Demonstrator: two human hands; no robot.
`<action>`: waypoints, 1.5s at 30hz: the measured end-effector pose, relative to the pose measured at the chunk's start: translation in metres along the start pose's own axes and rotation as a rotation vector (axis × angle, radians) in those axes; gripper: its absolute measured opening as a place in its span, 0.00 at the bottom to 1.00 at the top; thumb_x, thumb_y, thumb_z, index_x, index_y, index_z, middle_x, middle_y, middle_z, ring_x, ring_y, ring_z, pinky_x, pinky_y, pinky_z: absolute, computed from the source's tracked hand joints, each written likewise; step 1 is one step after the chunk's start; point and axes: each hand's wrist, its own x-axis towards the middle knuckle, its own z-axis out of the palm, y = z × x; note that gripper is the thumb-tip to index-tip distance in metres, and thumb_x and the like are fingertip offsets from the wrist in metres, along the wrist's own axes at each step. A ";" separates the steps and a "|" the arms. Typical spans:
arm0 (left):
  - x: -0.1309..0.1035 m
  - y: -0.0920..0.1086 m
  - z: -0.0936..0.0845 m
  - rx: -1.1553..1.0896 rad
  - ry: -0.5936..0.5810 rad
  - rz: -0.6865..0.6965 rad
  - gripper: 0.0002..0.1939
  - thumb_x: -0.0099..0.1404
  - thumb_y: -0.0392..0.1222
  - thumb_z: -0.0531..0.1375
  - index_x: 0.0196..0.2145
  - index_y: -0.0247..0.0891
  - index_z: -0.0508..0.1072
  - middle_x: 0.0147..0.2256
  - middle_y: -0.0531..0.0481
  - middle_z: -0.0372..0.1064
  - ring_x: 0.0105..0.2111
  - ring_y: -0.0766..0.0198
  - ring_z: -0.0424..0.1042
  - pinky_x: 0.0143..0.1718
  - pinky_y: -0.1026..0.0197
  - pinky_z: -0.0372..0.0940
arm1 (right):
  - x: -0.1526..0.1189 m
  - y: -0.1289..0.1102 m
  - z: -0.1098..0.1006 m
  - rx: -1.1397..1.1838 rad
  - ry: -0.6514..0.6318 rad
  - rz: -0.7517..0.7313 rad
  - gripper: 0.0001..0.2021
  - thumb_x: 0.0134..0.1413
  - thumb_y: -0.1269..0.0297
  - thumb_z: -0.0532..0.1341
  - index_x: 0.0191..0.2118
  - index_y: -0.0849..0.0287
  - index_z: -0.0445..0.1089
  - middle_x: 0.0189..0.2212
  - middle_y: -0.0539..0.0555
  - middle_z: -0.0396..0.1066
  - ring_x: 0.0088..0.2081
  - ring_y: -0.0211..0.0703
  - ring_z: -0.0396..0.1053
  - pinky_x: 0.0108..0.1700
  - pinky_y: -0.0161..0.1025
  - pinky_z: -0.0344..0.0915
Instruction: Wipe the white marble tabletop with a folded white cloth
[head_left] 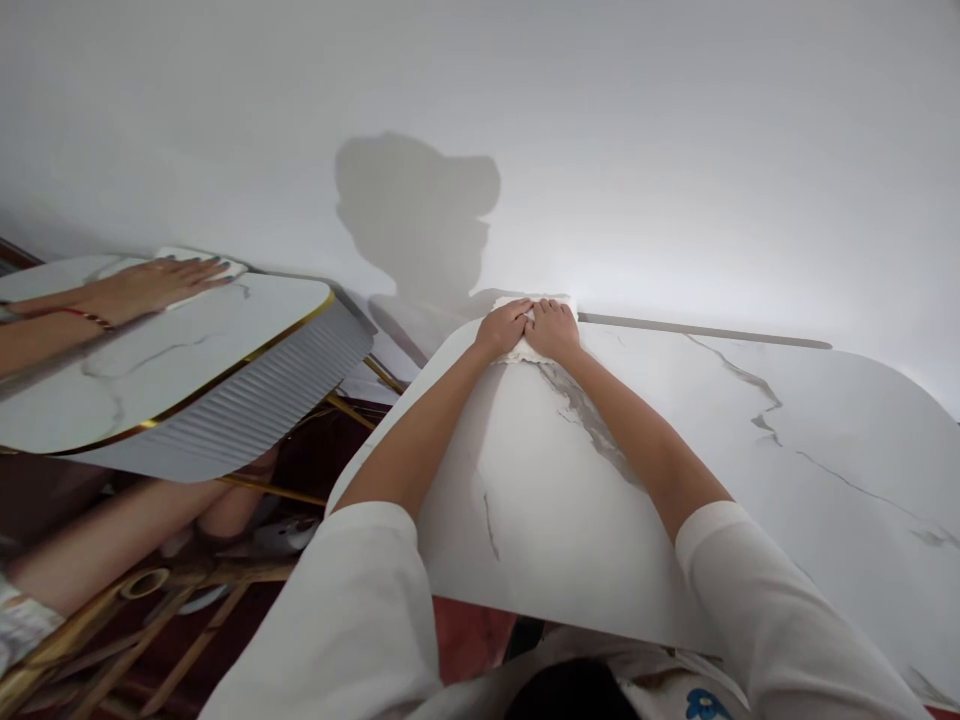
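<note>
Side by side on a white wiping cloth [516, 354] lie my left hand [501, 330] and my right hand [553, 328], thumbs almost touching. Both press the cloth down, fingers bent over it, at the far edge of a white marble-patterned tabletop [705, 430]. The cloth has a ragged near edge and reaches the wall behind. My arms stretch forward in short white sleeves. The palms and the cloth beneath them are hidden.
Left, a co-worker's hand [169, 280] rests on another white cloth [238, 268] on a second marble tabletop [60, 400] with gold trim. A pale wall [675, 150] stands behind both tables. A wooden frame [202, 575] and a tape roll [145, 583] are lower left.
</note>
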 end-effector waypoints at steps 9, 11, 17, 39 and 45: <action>-0.029 0.001 -0.003 0.080 -0.016 0.128 0.27 0.65 0.39 0.42 0.60 0.30 0.62 0.62 0.44 0.57 0.63 0.60 0.54 0.64 0.54 0.49 | -0.030 -0.015 -0.004 -0.022 -0.016 -0.009 0.26 0.63 0.66 0.46 0.62 0.77 0.55 0.63 0.67 0.55 0.64 0.55 0.49 0.63 0.50 0.43; -0.047 0.002 -0.008 0.074 -0.011 0.138 0.27 0.66 0.40 0.42 0.59 0.33 0.62 0.62 0.46 0.57 0.63 0.60 0.55 0.64 0.54 0.50 | -0.045 -0.025 -0.005 -0.026 0.007 -0.015 0.27 0.63 0.66 0.47 0.62 0.78 0.54 0.63 0.68 0.54 0.64 0.56 0.49 0.63 0.51 0.43; -0.122 0.009 -0.023 0.142 0.019 0.125 0.27 0.65 0.40 0.42 0.59 0.31 0.61 0.62 0.43 0.57 0.63 0.58 0.55 0.64 0.51 0.50 | -0.097 -0.062 -0.011 -0.006 0.059 -0.156 0.25 0.62 0.65 0.48 0.60 0.78 0.58 0.61 0.70 0.58 0.62 0.59 0.53 0.62 0.54 0.47; -0.234 0.132 -0.016 0.163 0.046 0.020 0.28 0.64 0.39 0.43 0.59 0.29 0.63 0.60 0.39 0.59 0.61 0.54 0.57 0.64 0.48 0.52 | -0.230 -0.050 -0.076 0.058 -0.034 -0.259 0.25 0.61 0.66 0.50 0.60 0.76 0.59 0.61 0.67 0.58 0.63 0.56 0.53 0.64 0.51 0.46; -0.168 0.127 0.003 0.071 0.058 0.065 0.28 0.64 0.37 0.43 0.59 0.33 0.63 0.60 0.44 0.61 0.61 0.56 0.57 0.64 0.48 0.52 | -0.187 -0.010 -0.070 0.009 -0.036 -0.178 0.25 0.61 0.66 0.49 0.61 0.75 0.58 0.62 0.66 0.58 0.63 0.53 0.52 0.64 0.49 0.45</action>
